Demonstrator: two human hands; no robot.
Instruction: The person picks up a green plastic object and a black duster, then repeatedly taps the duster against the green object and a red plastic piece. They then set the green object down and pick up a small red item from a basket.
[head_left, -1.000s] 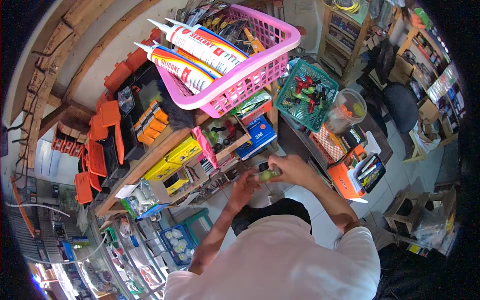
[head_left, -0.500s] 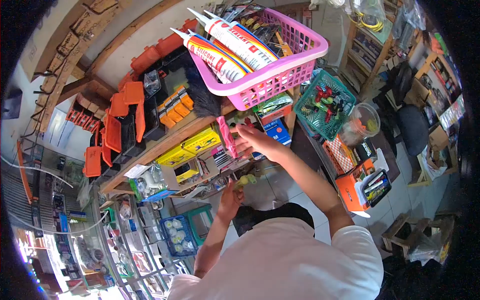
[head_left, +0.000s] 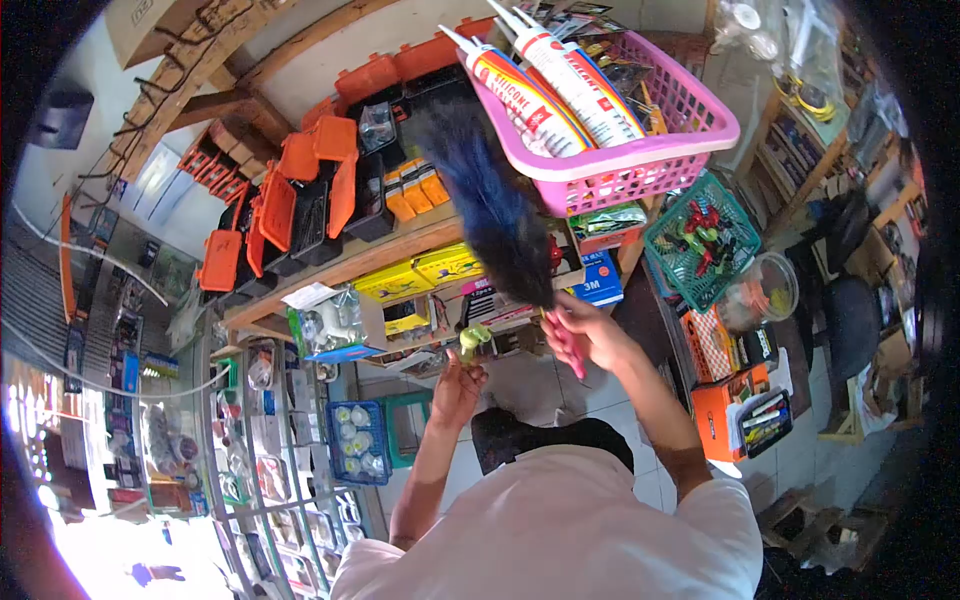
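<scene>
My right hand is closed around the pink handle of a dark feather duster. The duster's bluish-black feathers spread up and left over the wooden shelf edge, beside the pink basket. Lower and to the left, my left hand pinches a small yellow-green object, partly see-through, whose kind I cannot make out. Two silicone sealant tubes lean out of the basket with their nozzles pointing up and left.
Black boxes with orange lids line the wooden shelf, next to small orange-yellow boxes. To the right is a green basket of red and green pieces. A blue crate stands low on the left, by glass shelving.
My right hand has closed on the duster's pink handle and pulled it down and right, so its feathers now hang over the shelf edge. My left hand still holds the yellow-green object.
</scene>
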